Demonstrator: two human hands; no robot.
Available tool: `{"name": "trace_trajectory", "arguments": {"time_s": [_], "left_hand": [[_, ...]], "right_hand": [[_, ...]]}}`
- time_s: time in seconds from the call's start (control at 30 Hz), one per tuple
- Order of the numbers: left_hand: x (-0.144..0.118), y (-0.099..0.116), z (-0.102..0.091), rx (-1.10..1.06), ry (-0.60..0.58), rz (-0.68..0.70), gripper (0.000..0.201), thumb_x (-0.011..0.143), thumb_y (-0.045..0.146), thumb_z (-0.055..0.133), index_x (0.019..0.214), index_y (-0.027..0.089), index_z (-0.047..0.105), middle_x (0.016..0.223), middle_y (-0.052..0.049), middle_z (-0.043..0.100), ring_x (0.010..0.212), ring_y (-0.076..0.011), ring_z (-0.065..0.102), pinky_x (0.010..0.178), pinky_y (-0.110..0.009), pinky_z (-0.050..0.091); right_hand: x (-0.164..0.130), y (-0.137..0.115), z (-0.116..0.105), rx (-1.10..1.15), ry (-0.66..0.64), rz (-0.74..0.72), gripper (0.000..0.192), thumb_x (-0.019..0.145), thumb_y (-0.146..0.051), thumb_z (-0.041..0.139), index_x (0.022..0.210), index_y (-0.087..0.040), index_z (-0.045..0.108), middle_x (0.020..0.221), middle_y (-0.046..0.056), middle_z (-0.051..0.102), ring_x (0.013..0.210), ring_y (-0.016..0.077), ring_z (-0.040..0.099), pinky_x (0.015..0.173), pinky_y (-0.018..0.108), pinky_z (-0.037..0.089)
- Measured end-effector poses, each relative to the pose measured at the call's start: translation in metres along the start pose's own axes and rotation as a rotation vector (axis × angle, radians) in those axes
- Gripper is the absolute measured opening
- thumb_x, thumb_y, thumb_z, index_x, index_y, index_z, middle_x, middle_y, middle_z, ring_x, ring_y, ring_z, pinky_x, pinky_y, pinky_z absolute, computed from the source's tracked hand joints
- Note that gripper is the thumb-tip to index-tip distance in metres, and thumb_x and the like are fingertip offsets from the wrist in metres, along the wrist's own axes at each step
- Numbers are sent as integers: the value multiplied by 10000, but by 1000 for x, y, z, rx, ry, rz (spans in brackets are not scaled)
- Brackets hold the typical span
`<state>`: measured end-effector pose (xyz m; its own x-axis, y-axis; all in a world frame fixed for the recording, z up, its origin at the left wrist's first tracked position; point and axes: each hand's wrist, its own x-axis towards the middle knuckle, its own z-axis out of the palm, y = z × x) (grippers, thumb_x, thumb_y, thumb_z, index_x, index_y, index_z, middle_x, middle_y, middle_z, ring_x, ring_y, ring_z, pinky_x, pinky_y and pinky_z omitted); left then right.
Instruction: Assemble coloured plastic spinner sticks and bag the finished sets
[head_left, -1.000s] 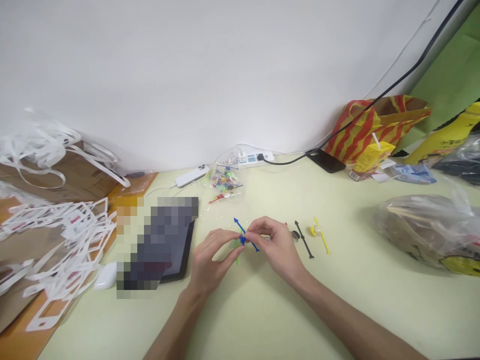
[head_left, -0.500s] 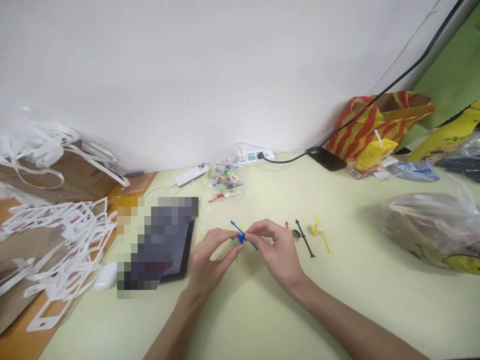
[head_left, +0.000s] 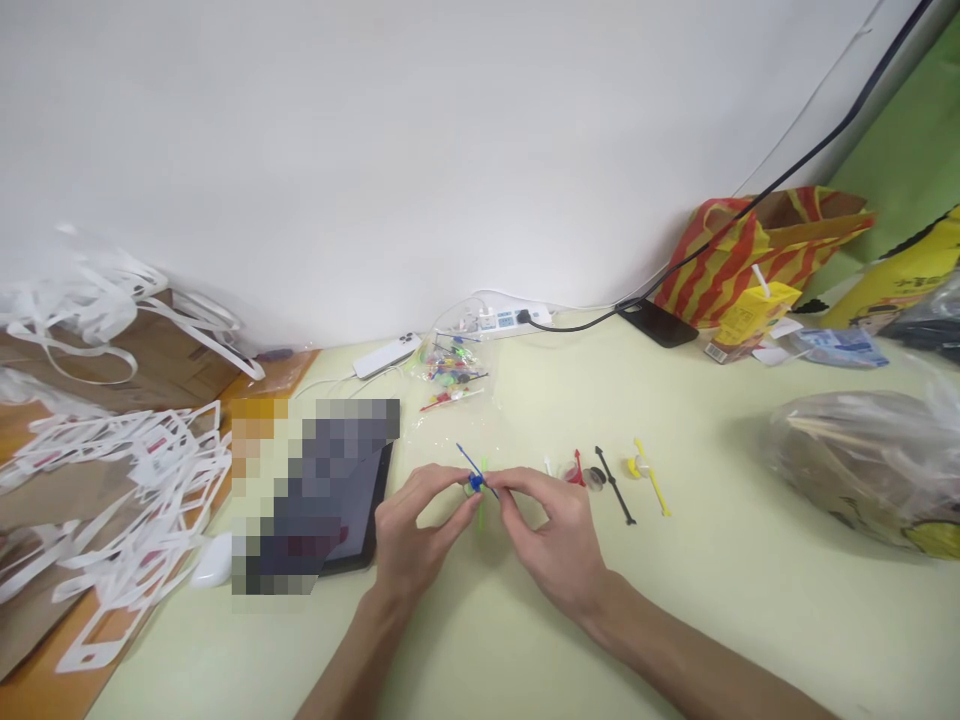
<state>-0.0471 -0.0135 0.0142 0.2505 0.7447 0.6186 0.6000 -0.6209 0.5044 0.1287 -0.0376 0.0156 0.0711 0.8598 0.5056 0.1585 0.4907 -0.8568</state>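
Between the fingertips of both hands is a small blue plastic spinner arrow (head_left: 469,459) with a round blue hub (head_left: 475,483). My left hand (head_left: 416,535) pinches the hub with thumb and index finger. With a similar pinch, my right hand (head_left: 556,535) grips the arrow's shaft just right of the hub. Underneath, a light green arrow (head_left: 482,517) lies on the table, partly hidden by the fingers. Right of my right hand lie a red arrow (head_left: 577,462), a black arrow (head_left: 615,484) and a yellow arrow (head_left: 655,486), with round pieces beside them.
A clear bag of coloured parts (head_left: 452,368) lies ahead, near a power strip (head_left: 506,318) and a white phone (head_left: 386,355). On the left are a tablet (head_left: 367,510) and white frames (head_left: 97,620). At right stand a juice box (head_left: 750,318) and a plastic-wrapped bundle (head_left: 847,460).
The blue arrow has turned in my fingers and looks thinner. My right hand's fingertips have shifted slightly left and down along it. More of the red arrow shows.
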Motion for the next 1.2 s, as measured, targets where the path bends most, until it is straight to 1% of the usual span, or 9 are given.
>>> {"name": "trace_trajectory", "arguments": {"time_s": [0.13, 0.4, 0.67, 0.77, 0.83, 0.93, 1.0, 1.07, 1.2], "left_hand": [[0, 0, 0, -5, 11, -8, 197, 837, 203, 741, 1023, 236, 686, 932, -12, 752, 836, -172, 719, 791, -306, 583], [-3, -2, 3, -62, 9, -87, 180, 862, 241, 722, 1041, 242, 700, 936, -21, 753, 846, -182, 720, 791, -326, 603], [-2, -1, 3, -58, 35, -52, 161, 870, 219, 711, 1030, 236, 703, 944, -24, 751, 869, -184, 714, 809, -333, 589], [2, 4, -1, -46, 43, -32, 172, 868, 231, 712, 1039, 233, 691, 935, -23, 744, 856, -183, 710, 802, -329, 575], [4, 6, -3, -27, 39, -14, 166, 874, 243, 704, 1037, 229, 678, 944, -31, 739, 871, -189, 704, 809, -334, 564], [5, 8, -3, -4, -66, 22, 134, 893, 254, 678, 1025, 227, 669, 956, -44, 731, 920, -204, 686, 830, -353, 547], [4, 6, 0, 25, -176, 36, 132, 903, 253, 664, 1034, 234, 665, 968, -44, 723, 955, -209, 667, 854, -368, 532], [2, 5, 5, 64, -261, 42, 138, 910, 258, 655, 1048, 246, 664, 994, -40, 717, 990, -211, 650, 891, -387, 512], [0, 3, 14, 122, -346, 55, 141, 910, 267, 655, 1050, 255, 666, 1062, -34, 707, 1054, -219, 620, 954, -419, 476]], "right_hand": [[-3, 1, 2, -2, -16, -1, 362, 850, -49, 510, 1053, -267, 716, 1016, 14, 772, 920, 185, 732, 847, 349, 589], [-5, -3, 4, -91, -10, 73, 344, 794, -62, 554, 1010, -271, 720, 988, 15, 772, 921, 195, 704, 842, 360, 555], [-6, -9, 7, -121, -52, 94, 295, 812, -98, 552, 1024, -253, 687, 1018, 16, 769, 896, 196, 700, 959, 407, 434], [5, -13, -2, -139, -5, 88, 253, 858, -148, 553, 1061, -256, 659, 1021, 7, 762, 1039, 212, 656, 1025, 419, 371], [16, -13, -17, -190, 53, 78, 210, 884, -179, 541, 1039, -260, 658, 1031, 13, 749, 1092, 222, 616, 1017, 417, 363], [33, -7, -46, -353, 117, 33, 171, 901, -183, 516, 937, -254, 667, 985, 25, 725, 1056, 235, 587, 980, 422, 355], [39, 1, -64, -488, -7, -19, 171, 904, -163, 513, 920, -248, 660, 955, 23, 724, 1039, 239, 577, 989, 447, 314], [43, 9, -77, -590, -192, -81, 172, 915, -148, 513, 926, -248, 654, 970, 17, 725, 1040, 235, 568, 992, 461, 280], [40, 24, -86, -678, -501, -198, 94, 954, -228, 555, 929, -237, 646, 965, 18, 725, 1055, 223, 557, 1003, 462, 252]]}}
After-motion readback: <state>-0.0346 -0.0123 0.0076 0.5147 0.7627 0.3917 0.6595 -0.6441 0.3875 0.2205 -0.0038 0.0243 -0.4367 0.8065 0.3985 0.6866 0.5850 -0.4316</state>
